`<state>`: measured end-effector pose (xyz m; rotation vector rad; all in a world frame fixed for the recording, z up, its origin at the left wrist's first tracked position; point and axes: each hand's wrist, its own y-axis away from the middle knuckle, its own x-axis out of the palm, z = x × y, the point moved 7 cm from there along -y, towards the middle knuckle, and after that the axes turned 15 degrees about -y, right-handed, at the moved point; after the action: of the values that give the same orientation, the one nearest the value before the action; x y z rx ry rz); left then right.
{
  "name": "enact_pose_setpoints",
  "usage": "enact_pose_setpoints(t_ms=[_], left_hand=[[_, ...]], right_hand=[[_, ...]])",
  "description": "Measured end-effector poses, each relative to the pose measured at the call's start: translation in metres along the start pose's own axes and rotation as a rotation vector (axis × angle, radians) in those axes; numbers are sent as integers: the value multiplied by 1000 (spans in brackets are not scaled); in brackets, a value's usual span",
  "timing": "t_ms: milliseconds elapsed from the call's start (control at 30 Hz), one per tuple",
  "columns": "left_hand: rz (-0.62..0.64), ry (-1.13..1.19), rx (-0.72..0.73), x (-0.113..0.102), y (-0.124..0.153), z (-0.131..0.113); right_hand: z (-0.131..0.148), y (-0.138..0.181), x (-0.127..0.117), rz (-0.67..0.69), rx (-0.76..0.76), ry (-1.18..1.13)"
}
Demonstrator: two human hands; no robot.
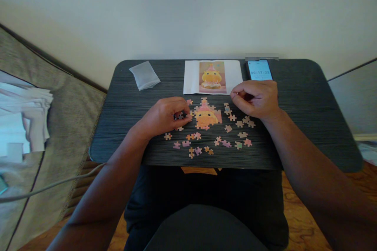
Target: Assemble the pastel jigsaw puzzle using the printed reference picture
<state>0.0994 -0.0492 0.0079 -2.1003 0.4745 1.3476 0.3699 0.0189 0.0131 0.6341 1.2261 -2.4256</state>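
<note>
Thumb and forefinger of my left hand [163, 113] pinch a small jigsaw piece [191, 114] at the left side of the partly joined puzzle [207, 116]. That joined part shows a yellow figure with a pink pointed hat. A few loose pieces lie under and beside the left fingers, partly hidden. My right hand [258, 97] is closed, fingers curled and tips together, by the lower right corner of the printed picture sheet [191, 76]. Whatever those fingertips hold, if anything, cannot be made out. Loose pieces [226, 144] lie scattered below and right of the joined part.
Everything rests on a dark, ridged table [118, 133]. At its back left lies a clear plastic bag [145, 75]. A phone [259, 69] displaying a timer lies behind my right hand. A pale wall rises behind; a cable [59, 184] and stacked papers [32, 113] are at left.
</note>
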Motion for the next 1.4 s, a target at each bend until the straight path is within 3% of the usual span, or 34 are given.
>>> enact_pose_setpoints(t_ms=[567,800,1033,1100,1267,1400], left_hand=[[25,99,-20,-8,-1,-2],[145,124,-99,-11,5,11],[254,180,-21,-3,6,6],[221,186,-29,-2,4,7],[-81,-1,-192,-7,-5,22],[-27,-164,-207,9,-12,26]], right_hand=[[-6,2,1,40,89,29],[-6,0,1,21,140,20],[-5,0,1,12,103,-7],[-2,0,-1,-10,57,-16],[-4,0,0,-14,82,-20],[-4,-1,0,-3,92,-31]])
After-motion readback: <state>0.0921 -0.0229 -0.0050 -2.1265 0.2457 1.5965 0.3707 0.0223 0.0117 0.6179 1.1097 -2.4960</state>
